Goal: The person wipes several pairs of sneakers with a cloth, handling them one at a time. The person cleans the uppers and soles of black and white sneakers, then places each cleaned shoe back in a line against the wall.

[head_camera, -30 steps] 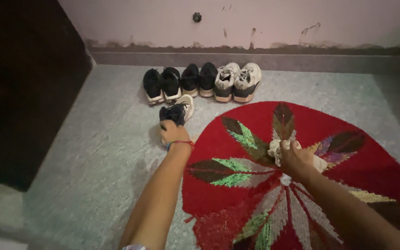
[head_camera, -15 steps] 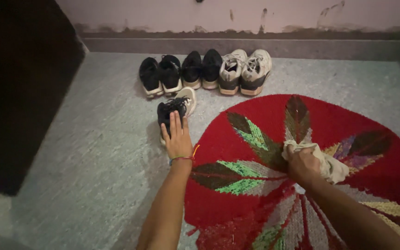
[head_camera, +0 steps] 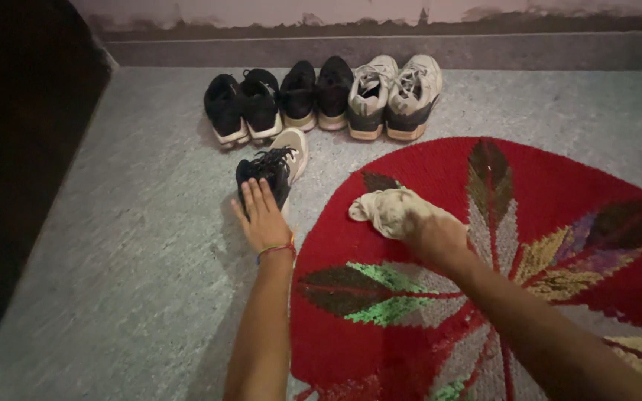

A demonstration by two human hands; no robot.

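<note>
Speckled grey floor (head_camera: 135, 245), dim light. Pale pinkish wall (head_camera: 380, 9) along top edge, scuffed and dark at its foot, above a grey skirting band (head_camera: 529, 50). Large dark panel (head_camera: 16, 148) at left, detail lost in shadow. Round red rug (head_camera: 559, 178) with leaf pattern on floor at right, partly out of frame.

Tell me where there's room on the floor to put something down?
Bare grey floor lies between the dark panel and left hand; also right of the white sneakers. Crowded: the shoe row and lone black shoe.
</note>
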